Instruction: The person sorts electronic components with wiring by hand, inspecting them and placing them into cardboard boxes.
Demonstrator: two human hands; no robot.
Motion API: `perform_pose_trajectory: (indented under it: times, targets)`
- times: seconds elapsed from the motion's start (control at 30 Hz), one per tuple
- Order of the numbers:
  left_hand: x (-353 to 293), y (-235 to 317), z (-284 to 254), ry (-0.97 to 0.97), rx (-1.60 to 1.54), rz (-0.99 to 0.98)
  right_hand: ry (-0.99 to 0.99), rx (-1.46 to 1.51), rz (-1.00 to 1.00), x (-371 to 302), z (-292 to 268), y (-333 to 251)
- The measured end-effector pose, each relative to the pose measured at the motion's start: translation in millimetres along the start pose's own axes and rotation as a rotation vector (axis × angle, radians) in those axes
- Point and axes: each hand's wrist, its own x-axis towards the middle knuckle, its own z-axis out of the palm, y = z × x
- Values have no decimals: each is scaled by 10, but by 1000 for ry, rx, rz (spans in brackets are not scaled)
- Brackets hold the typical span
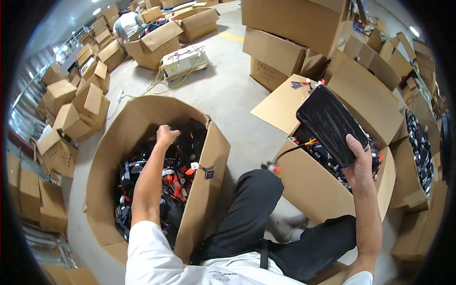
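Note:
My right hand (359, 159) grips the near end of a black, flat, rectangular pack (331, 124), shiny and wrapped-looking, with the thumb on its upper face. Small wires with white and red connectors (308, 84) show at its far end. It is tilted above an open cardboard box (327, 204) holding black parts and cables. Over on the left, my left hand (167, 135) reaches into a deep cardboard box (102, 190), fingers closed; what they hold, if anything, is hidden. Beneath it lie black packs (168, 209) and red connectors (176, 186) in a jumble.
A cable with a connector (273, 167) hangs over the right box's edge. One small black piece (209, 174) hangs on the left box's wall. Stacked boxes (270, 61) stand ahead, and a pale machine (184, 61) sits on the floor. Another person (127, 24) bends over boxes far left.

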Motion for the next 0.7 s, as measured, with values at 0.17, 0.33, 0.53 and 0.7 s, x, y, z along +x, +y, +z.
perform_pose_trajectory:
  times: [0.17, 0.33, 0.53, 0.7]
  targets:
    - [-502, 141, -792, 322, -280, 391, 16, 56, 75, -13, -235, 111]
    - [-1328, 1153, -1563, 255, -975, 693, 16, 96, 73, 47, -322, 233]
    - [-2205, 2470, -1547, -17, -1405, 796, -91, 151, 62, 57, -91, 325]
    - [-1986, 2972, -924, 62, -972, 925, -113, 181, 8, -40, -131, 270]
